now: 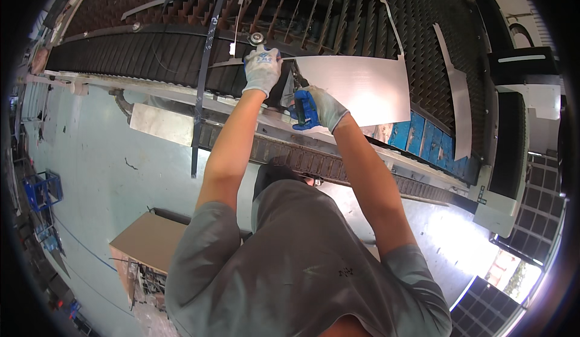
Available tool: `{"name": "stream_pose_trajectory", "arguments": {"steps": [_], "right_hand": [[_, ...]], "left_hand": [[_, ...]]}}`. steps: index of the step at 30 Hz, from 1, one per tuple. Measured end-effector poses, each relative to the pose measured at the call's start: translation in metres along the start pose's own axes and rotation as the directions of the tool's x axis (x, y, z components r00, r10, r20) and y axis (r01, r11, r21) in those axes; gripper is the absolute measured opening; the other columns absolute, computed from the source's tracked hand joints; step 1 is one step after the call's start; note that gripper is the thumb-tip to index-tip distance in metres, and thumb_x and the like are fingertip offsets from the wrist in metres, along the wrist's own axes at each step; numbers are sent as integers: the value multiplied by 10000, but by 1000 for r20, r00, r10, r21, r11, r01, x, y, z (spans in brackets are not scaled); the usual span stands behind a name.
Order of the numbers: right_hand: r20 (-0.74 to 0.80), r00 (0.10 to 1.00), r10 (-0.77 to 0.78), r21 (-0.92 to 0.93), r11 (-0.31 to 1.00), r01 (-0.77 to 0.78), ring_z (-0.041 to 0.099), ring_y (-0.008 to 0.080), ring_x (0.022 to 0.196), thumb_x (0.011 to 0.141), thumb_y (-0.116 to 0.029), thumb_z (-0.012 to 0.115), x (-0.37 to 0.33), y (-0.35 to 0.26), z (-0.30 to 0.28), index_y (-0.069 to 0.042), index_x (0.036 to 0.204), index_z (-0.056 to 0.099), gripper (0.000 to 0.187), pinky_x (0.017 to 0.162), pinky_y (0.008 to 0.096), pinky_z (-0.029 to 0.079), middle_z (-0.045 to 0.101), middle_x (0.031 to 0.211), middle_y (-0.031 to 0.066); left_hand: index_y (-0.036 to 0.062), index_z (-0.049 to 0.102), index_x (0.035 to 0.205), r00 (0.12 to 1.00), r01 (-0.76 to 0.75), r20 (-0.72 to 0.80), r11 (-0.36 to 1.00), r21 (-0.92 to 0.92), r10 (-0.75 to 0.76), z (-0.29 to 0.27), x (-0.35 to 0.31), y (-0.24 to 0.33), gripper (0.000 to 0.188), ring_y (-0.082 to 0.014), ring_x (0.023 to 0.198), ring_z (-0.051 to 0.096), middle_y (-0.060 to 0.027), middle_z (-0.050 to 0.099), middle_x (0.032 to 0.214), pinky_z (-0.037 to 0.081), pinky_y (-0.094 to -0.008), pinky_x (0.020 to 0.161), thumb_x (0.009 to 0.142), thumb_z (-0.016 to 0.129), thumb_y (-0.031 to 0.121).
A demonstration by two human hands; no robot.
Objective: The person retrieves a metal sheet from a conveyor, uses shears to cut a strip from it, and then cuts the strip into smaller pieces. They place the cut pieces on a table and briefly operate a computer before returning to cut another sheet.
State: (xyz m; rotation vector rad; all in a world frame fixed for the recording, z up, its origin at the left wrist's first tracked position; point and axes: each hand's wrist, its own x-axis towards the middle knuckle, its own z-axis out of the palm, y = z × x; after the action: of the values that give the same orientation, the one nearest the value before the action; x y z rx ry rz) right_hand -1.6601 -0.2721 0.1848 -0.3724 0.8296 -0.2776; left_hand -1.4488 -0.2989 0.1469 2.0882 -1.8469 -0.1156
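My left hand [262, 71], in a white and blue glove, reaches to the near edge of a slatted machine bed. Its fingers bend down just below a round metal ball fitting [257, 38]; what lies under them is hidden. My right hand [326, 109], gloved the same way, is closed with its blue-coated fingers curled in, beside the near left corner of a flat metal sheet [368, 86]. A dark, narrow piece [297, 76] shows just beyond the right fingers. I cannot make out whether the hand grips it.
Rows of jagged slats [302, 17] fill the bed. Thin strips of cut metal, including a long one [462, 110], lie across it. A dark printed strap [205, 65] hangs over the edge. Blue panels [423, 141] line the near side. A cardboard box [148, 240] stands behind me, at left.
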Motion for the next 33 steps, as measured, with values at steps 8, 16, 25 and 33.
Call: {"name": "stream_pose_trajectory", "arguments": {"steps": [8, 16, 25, 33], "right_hand": [[266, 866, -424, -891, 233, 389, 702, 201, 771, 952, -209, 650, -20, 2, 5, -53, 1027, 657, 173, 704, 369, 617, 697, 903, 87], [-108, 972, -209, -429, 892, 144, 732, 223, 827, 960, -208, 649, 0, -7, -6, -23, 1117, 653, 243, 692, 391, 631, 714, 981, 132], [-290, 952, -103, -113, 991, 73, 594, 229, 589, 992, -302, 578, 6, 3, 10, -106, 1044, 574, 203, 474, 422, 492, 658, 860, 106], [-320, 941, -111, -154, 986, 64, 583, 208, 575, 995, -274, 564, -2, 3, 24, -46, 929, 658, 255, 483, 384, 497, 629, 796, 72]], "left_hand": [[189, 697, 1008, 999, 0, -54, 996, -86, -5, -1, 0, -1, 206, -329, 1025, 635, -74, 678, 1038, 495, -497, 863, 909, 690, 369], [182, 698, 1038, 997, 11, -69, 991, -133, -20, 1, -3, 2, 228, -327, 1039, 633, -76, 686, 1061, 490, -497, 882, 920, 675, 375], [183, 707, 1025, 994, -17, -110, 991, -135, 2, 0, -3, 2, 229, -329, 1024, 649, -83, 700, 1074, 490, -479, 886, 902, 688, 375], [162, 685, 1029, 969, -91, -239, 991, -101, 64, 9, 4, -5, 244, -329, 933, 672, -94, 695, 976, 516, -464, 849, 890, 722, 360]]}}
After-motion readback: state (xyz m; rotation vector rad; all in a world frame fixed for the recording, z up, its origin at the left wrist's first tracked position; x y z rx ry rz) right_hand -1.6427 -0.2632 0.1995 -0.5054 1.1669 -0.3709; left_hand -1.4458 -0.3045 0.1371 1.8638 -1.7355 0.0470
